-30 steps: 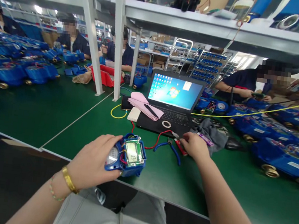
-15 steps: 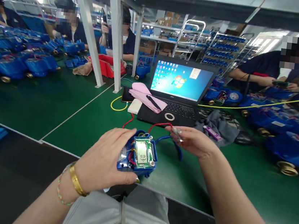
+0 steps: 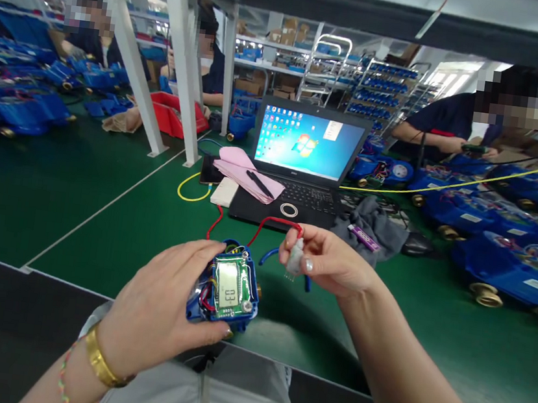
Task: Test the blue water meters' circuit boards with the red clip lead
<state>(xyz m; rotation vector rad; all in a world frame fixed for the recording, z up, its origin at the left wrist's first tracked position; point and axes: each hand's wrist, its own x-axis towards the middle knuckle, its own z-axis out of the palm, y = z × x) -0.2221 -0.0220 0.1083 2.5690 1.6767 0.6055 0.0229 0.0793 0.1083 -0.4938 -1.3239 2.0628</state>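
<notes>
My left hand (image 3: 164,290) wraps round a blue meter (image 3: 231,288) at the front edge of the green bench. The meter's top is uncovered, with a lit display and a green circuit board facing up and thin wires on its left side. To the right of it, my right hand (image 3: 328,258) pinches a whitish pin connector (image 3: 295,257) between thumb and fingers. Its small metal pins point down, apart from the meter. A red cable (image 3: 271,220) runs from the connector back to the left. Blue-handled pliers (image 3: 308,283) lie partly hidden behind my right hand.
A laptop (image 3: 308,144) stands open behind my hands, with pink paper (image 3: 247,176) and a pen on it. A white box (image 3: 224,191) sits left of it. A grey cloth (image 3: 378,228) and several blue meters (image 3: 510,273) lie right. Co-workers sit across the bench.
My right hand has turned the connector so its pins point down and show clearly. My left hand still holds the meter. The whole view has shifted, moving the scene leftward.
</notes>
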